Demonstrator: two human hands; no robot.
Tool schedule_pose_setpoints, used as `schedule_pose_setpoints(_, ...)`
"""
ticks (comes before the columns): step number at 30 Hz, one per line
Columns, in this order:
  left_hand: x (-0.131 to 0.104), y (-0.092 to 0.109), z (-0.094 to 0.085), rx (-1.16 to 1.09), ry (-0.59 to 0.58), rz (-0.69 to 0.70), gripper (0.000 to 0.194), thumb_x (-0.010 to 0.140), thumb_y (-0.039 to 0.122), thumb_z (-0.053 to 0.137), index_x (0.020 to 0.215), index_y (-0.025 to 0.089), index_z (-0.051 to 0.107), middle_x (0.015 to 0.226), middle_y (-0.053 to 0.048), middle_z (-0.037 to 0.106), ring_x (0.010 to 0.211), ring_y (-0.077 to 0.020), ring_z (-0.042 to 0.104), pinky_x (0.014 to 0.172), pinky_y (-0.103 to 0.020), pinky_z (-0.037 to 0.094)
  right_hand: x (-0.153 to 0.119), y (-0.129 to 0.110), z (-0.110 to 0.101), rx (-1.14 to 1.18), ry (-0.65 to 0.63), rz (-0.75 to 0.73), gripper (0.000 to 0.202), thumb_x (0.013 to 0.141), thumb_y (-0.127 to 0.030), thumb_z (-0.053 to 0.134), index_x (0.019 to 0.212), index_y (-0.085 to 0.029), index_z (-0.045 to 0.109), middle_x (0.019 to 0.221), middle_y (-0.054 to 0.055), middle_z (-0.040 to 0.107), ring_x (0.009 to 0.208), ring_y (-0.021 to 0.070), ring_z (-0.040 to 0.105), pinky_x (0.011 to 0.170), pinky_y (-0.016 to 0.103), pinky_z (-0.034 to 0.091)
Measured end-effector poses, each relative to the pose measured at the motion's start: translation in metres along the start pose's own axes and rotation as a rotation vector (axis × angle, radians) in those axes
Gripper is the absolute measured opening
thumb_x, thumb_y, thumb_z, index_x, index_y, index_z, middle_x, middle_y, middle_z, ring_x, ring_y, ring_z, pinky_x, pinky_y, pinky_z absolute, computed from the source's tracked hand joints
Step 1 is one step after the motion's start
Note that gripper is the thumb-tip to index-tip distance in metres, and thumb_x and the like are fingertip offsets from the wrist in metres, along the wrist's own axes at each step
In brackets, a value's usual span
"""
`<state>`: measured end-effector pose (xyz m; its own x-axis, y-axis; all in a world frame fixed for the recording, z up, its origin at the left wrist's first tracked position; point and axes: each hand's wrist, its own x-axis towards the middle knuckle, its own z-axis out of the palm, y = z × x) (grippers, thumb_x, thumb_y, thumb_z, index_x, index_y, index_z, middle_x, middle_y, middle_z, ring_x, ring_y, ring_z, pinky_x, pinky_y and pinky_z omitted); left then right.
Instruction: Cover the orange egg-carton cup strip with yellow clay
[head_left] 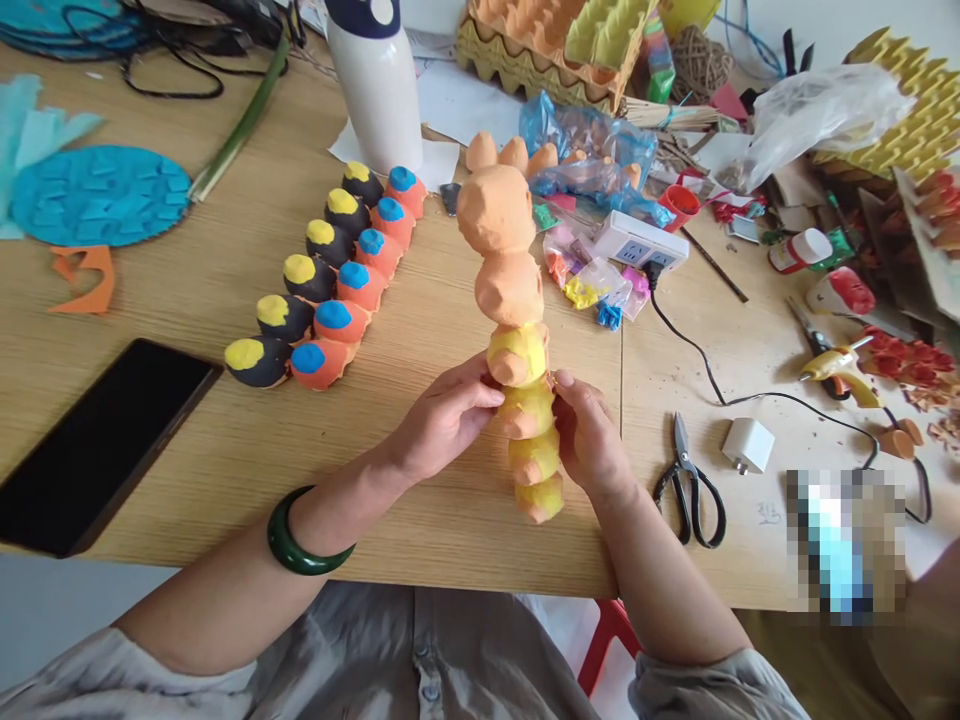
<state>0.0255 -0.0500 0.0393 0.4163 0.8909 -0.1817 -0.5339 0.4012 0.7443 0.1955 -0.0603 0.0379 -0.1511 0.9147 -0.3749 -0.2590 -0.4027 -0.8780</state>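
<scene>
A 6-cup egg-carton strip (517, 350) runs lengthwise through the centre of the frame, its 2 upper cups orange and its 4 lower cups coloured yellow and orange. The left hand (454, 415) has its grip clamped on the strip's left edge, thumb and fingers together. The right hand (592, 430) has its grip clamped on the opposite edge, at nearly the same height. A dark green bangle (281, 535) circles the left wrist.

On the wooden bench (450, 540), left of centre, stand 2 side-by-side rows of painted egg-carton cups (330, 315): 6 black with yellow tops and 6 orange-red with blue tops. A smartphone (109, 445) lies at the left edge of the frame, screen dark. A white bottle (379, 100) stands upright at upper centre, near a stack of egg trays (517, 65). Right of the right hand lie black-handled scissors (682, 458), just beside a white plug adapter (748, 445). A white power strip (637, 240) sits at upper right.
</scene>
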Motion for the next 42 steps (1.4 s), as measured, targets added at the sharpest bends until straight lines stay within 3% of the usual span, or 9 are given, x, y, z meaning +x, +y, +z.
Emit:
schedule_pose_setpoints(6, 0.0008, 0.0007, -0.0016, -0.011, -0.011, -0.001, 0.022, 0.081, 0.024, 0.071, 0.102, 0.021, 0.076, 0.101, -0.005, 0.073, 0.101, -0.0235, 0.066, 0.086, -0.034, 0.053, -0.0019, -0.0019, -0.0012, -0.032, -0.047, -0.032, 0.045, 0.084, -0.058, 0.08, 0.066, -0.022, 0.061, 0.065, -0.001, 0.052, 0.062, 0.0139, 0.041, 0.059, 0.029, 0.033)
schedule_pose_setpoints(11, 0.003, 0.0013, -0.0007, -0.049, -0.009, -0.014, 0.017, 0.083, 0.027, 0.076, 0.099, 0.021, 0.077, 0.109, -0.007, 0.077, 0.115, -0.0284, 0.068, 0.095, -0.039, 0.055, -0.0025, -0.0045, 0.0016, 0.028, -0.025, -0.018, 0.039, 0.082, -0.056, 0.08, 0.069, -0.022, 0.065, 0.066, -0.001, 0.055, 0.064, 0.0149, 0.046, 0.06, 0.029, 0.037)
schedule_pose_setpoints(17, 0.0027, 0.0017, -0.0033, -0.073, -0.02, -0.051, 0.015, 0.082, 0.027, 0.08, 0.096, 0.022, 0.08, 0.111, -0.007, 0.078, 0.115, -0.0292, 0.07, 0.095, -0.04, 0.057, -0.0014, -0.0031, 0.0022, 0.053, -0.009, -0.011, 0.042, 0.079, -0.056, 0.082, 0.066, -0.021, 0.063, 0.063, -0.002, 0.053, 0.061, 0.0138, 0.043, 0.058, 0.029, 0.035)
schedule_pose_setpoints(27, 0.0048, 0.0017, -0.005, -0.093, -0.004, -0.04, 0.021, 0.08, 0.023, 0.082, 0.101, 0.022, 0.079, 0.098, -0.005, 0.078, 0.108, -0.0263, 0.072, 0.091, -0.036, 0.057, -0.0021, -0.0042, -0.0047, -0.055, -0.108, -0.036, 0.04, 0.085, -0.057, 0.08, 0.072, -0.021, 0.065, 0.071, -0.001, 0.057, 0.066, 0.0141, 0.046, 0.064, 0.028, 0.036)
schedule_pose_setpoints(34, 0.0023, 0.0028, -0.0033, -0.087, -0.072, -0.002, 0.022, 0.085, 0.024, 0.077, 0.106, 0.02, 0.08, 0.102, -0.005, 0.077, 0.106, -0.0227, 0.07, 0.087, -0.029, 0.054, -0.0024, -0.0025, -0.0054, -0.069, -0.105, -0.06, 0.042, 0.084, -0.057, 0.082, 0.072, -0.021, 0.065, 0.072, -0.001, 0.057, 0.068, 0.0134, 0.045, 0.062, 0.027, 0.034)
schedule_pose_setpoints(42, 0.0019, 0.0029, -0.0034, -0.176, -0.087, -0.062, 0.03, 0.082, 0.012, 0.078, 0.111, 0.02, 0.078, 0.098, -0.001, 0.075, 0.097, -0.0155, 0.067, 0.091, -0.027, 0.051, -0.0033, 0.0019, -0.0023, -0.04, -0.087, -0.069, 0.037, 0.085, -0.053, 0.083, 0.076, -0.02, 0.069, 0.072, -0.001, 0.058, 0.066, 0.012, 0.045, 0.06, 0.026, 0.032)
